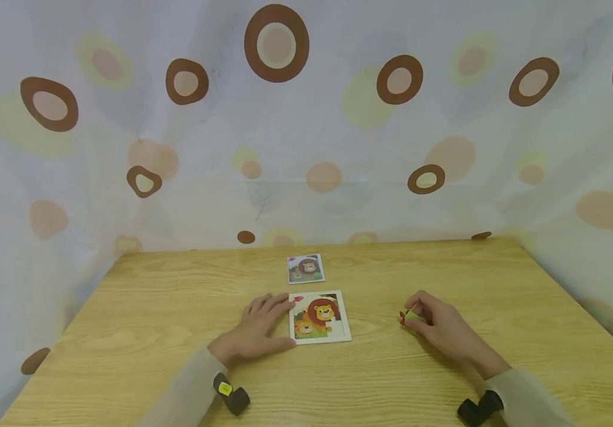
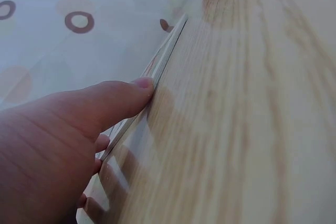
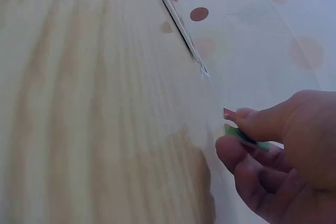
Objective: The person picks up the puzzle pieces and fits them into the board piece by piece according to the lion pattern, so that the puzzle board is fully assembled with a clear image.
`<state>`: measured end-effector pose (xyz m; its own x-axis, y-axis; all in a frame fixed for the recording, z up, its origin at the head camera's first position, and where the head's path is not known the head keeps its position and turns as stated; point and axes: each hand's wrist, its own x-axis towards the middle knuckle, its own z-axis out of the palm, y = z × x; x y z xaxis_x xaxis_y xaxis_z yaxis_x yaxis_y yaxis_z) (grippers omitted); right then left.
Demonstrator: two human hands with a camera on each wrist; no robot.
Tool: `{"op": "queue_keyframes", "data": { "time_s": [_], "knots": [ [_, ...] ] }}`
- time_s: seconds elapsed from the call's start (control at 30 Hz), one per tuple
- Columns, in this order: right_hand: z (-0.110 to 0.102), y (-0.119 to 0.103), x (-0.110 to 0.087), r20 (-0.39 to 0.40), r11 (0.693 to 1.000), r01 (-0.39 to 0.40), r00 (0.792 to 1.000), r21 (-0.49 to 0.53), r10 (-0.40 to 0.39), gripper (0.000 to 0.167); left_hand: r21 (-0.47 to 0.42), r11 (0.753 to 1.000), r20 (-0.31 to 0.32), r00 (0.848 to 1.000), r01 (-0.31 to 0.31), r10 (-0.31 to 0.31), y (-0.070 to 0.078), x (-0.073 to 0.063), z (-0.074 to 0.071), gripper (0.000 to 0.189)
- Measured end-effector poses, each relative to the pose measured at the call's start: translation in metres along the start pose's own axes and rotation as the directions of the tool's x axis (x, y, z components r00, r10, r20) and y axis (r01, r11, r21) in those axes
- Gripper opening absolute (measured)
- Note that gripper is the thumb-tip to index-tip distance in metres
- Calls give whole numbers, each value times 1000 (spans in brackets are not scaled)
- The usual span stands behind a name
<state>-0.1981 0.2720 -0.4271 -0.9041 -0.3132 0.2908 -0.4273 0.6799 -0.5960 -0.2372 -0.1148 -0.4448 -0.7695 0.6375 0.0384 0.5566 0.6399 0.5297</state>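
Observation:
A lion jigsaw puzzle (image 1: 314,317) in a white frame lies flat on the table. Its lower right corner shows a white gap where no picture is. My left hand (image 1: 255,329) rests at the puzzle's left side, fingers spread, with fingertips on the upper left of the frame. In the left wrist view its thumb (image 2: 123,100) lies against the frame's edge (image 2: 170,51). To the right of the puzzle, my right hand (image 1: 442,326) pinches a green and red puzzle piece (image 3: 244,139) between thumb and fingers, raised over the table.
Behind the puzzle lies a small card (image 1: 306,269) with the same lion picture. The wooden table (image 1: 178,308) is bounded at the back and sides by a pale curtain (image 1: 205,136) with brown ring patterns. Each wrist wears a black camera band.

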Motion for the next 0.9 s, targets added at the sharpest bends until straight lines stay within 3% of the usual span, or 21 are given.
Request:
{"op": "queue_keyframes", "data": {
  "time_s": [0.2, 0.57, 0.9],
  "knots": [
    [11, -1, 12, 15, 997, 36, 999, 74, -37, 18, 3, 1000, 0, 1000, -3, 3, -1, -1, 1, 74],
    [29, -7, 28, 107, 973, -1, 994, 232, -24, 19, 15, 1000, -7, 1000, -4, 4, -2, 0, 2, 74],
    [49, -23, 46, 122, 978, 20, 991, 210, -46, 18, 6, 1000, -12, 1000, -12, 12, 0, 0, 2, 73]
  ]
}}
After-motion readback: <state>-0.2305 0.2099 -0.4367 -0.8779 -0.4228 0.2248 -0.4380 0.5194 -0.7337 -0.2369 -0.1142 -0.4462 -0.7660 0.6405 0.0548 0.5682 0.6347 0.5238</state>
